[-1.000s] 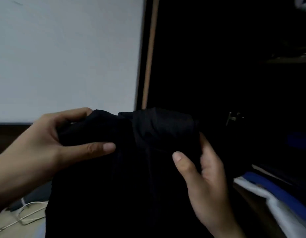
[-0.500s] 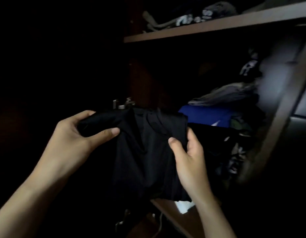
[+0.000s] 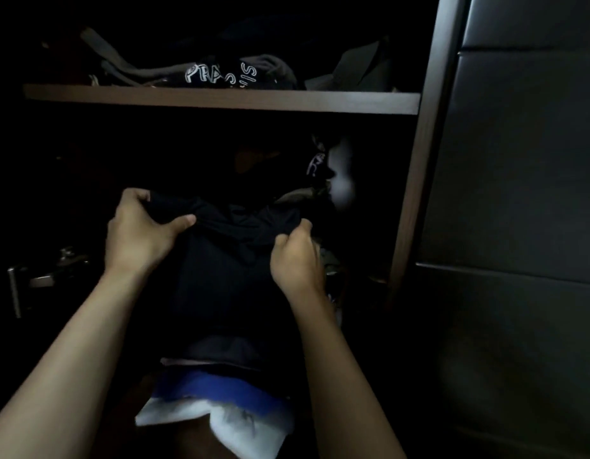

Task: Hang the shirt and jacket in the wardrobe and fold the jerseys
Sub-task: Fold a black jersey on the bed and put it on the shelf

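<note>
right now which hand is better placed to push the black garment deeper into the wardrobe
Probably the left hand. It grips the black garment at its far top corner, higher and nearer the dark opening under the shelf. The right hand pinches the nearer, lower corner beside the piled clothes.

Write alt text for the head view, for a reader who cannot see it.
Both hands, left hand and right hand, grip the top edge of a folded black garment held up inside a dark wardrobe. Above, a brown wooden shelf holds dark clothes; below lie blue and white fabrics.
</note>
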### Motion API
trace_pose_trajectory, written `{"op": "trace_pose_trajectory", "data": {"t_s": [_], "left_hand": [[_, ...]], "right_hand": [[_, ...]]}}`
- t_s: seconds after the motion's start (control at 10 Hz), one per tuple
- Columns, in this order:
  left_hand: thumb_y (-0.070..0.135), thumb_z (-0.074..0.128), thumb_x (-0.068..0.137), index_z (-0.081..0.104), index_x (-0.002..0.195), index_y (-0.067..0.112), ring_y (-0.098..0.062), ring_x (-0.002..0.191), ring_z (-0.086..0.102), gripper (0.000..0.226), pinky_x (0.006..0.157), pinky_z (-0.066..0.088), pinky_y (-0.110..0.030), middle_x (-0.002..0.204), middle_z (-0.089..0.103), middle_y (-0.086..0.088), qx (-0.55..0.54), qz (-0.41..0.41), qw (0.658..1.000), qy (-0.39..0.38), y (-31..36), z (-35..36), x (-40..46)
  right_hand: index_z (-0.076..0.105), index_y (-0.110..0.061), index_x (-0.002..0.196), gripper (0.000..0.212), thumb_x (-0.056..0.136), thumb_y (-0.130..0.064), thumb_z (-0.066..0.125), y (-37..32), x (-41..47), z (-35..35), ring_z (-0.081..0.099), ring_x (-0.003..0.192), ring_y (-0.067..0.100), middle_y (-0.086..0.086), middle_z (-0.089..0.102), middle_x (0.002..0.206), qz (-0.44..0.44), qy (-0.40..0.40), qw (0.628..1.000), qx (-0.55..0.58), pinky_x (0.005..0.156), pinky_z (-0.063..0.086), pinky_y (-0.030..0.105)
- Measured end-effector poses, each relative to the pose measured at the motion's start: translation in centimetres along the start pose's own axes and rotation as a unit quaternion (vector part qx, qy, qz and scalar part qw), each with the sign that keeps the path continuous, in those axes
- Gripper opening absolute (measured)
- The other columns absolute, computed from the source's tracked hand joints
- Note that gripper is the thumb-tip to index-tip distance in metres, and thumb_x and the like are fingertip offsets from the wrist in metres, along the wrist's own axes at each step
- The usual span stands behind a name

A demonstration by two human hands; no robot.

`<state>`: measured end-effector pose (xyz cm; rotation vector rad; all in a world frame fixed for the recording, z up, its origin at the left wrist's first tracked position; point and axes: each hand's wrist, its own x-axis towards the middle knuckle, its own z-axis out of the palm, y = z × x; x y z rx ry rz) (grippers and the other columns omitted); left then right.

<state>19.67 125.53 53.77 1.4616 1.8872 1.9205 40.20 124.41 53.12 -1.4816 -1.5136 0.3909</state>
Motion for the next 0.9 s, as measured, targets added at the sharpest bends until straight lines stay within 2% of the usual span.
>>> {"op": "trace_pose_trajectory", "data": {"t_s": [0.1,0.2,0.3,0.4,0.5,0.6,0.7,0.8,0.9], "left_hand": [[0.034,0.086,0.075,0.048,0.122,0.015,-0.036,0.111,0.062,0.063,0.097,0.051,-0.045,0.123,0.064,-0.017,0.069,-0.041,0.990,-0.119,-1.7,4.3,0.9],[0.026,0.074,0.089,0.036,0.138,0.009,-0.040,0.113,0.060,0.064,0.094,0.050,-0.046,0.132,0.058,-0.023,0.106,-0.038,0.974,-0.199,-4.3,7.0,-1.8],[0.027,0.063,0.095,0.044,0.140,0.010,-0.039,0.116,0.058,0.051,0.092,0.049,-0.048,0.135,0.056,-0.019,0.125,0.071,0.976,-0.163,-5.2,8.1,-3.8],[0.027,0.055,0.099,0.056,0.135,0.012,-0.034,0.125,0.054,0.039,0.103,0.044,-0.048,0.142,0.054,-0.011,0.103,0.165,0.974,-0.114,-4.1,9.4,-5.2],[0.035,0.037,0.105,0.042,0.151,0.024,-0.022,0.146,0.034,0.047,0.117,0.027,-0.049,0.161,0.034,0.000,0.190,0.184,0.941,-0.209,-4.5,11.2,-7.4],[0.045,0.017,0.107,0.017,0.159,0.035,-0.015,0.153,0.011,0.053,0.123,0.011,-0.049,0.167,0.011,0.010,0.344,0.175,0.850,-0.359,-5.4,12.4,-9.1],[0.047,0.019,0.107,0.017,0.159,0.033,-0.017,0.154,0.011,0.054,0.122,0.011,-0.053,0.168,0.012,0.008,0.347,0.190,0.847,-0.355,-3.4,11.4,-9.1],[0.044,0.028,0.106,0.024,0.158,0.031,-0.019,0.151,0.022,0.053,0.121,0.019,-0.050,0.166,0.021,0.004,0.289,0.160,0.892,-0.310,-1.6,8.5,-10.6],[0.040,0.036,0.104,0.027,0.157,0.029,-0.023,0.149,0.028,0.054,0.118,0.025,-0.048,0.164,0.028,0.001,0.216,0.157,0.922,-0.279,-0.6,4.5,-16.0]], "right_hand": [[0.027,-0.006,0.147,0.049,0.103,-0.015,0.048,1.5,2.2,1.2,0.051,0.133,0.038,0.019,0.048,0.147,0.107,-0.036,0.988,-0.104,0.104,0.043,0.044],[0.026,-0.010,0.147,0.057,0.100,-0.018,0.057,4.4,1.7,2.6,0.045,0.135,0.039,0.020,0.033,0.152,0.144,-0.042,0.978,-0.145,0.105,0.043,0.047],[0.031,-0.012,0.145,0.055,0.098,-0.019,0.058,5.7,0.4,2.5,0.042,0.132,0.035,0.017,0.036,0.146,0.047,0.036,0.974,-0.219,0.104,0.041,0.045],[0.039,-0.009,0.144,0.051,0.097,-0.022,0.054,5.4,-1.1,2.3,0.044,0.129,0.034,0.016,0.044,0.141,-0.095,0.111,0.959,-0.243,0.106,0.038,0.044],[0.041,-0.008,0.148,0.051,0.099,-0.023,0.048,7.3,-1.9,3.7,0.046,0.133,0.035,0.016,0.048,0.146,-0.148,0.051,0.942,-0.295,0.111,0.035,0.047],[0.021,-0.010,0.160,0.057,0.108,-0.027,0.036,10.2,-2.5,4.1,0.029,0.147,0.040,0.014,0.020,0.167,-0.048,-0.130,0.926,-0.350,0.121,0.020,0.054],[0.025,-0.005,0.156,0.056,0.106,-0.026,0.040,9.8,-3.9,2.8,0.032,0.144,0.041,0.018,0.025,0.163,-0.072,-0.094,0.930,-0.349,0.121,0.022,0.052],[0.031,-0.002,0.153,0.053,0.105,-0.022,0.041,7.2,-7.5,0.3,0.035,0.142,0.036,0.018,0.033,0.158,-0.148,-0.085,0.954,-0.248,0.117,0.025,0.044],[0.045,-0.010,0.147,0.044,0.106,-0.027,0.044,7.0,-12.8,-3.8,0.049,0.133,0.026,0.010,0.048,0.148,-0.192,-0.113,0.971,-0.092,0.108,0.040,0.037]]}}
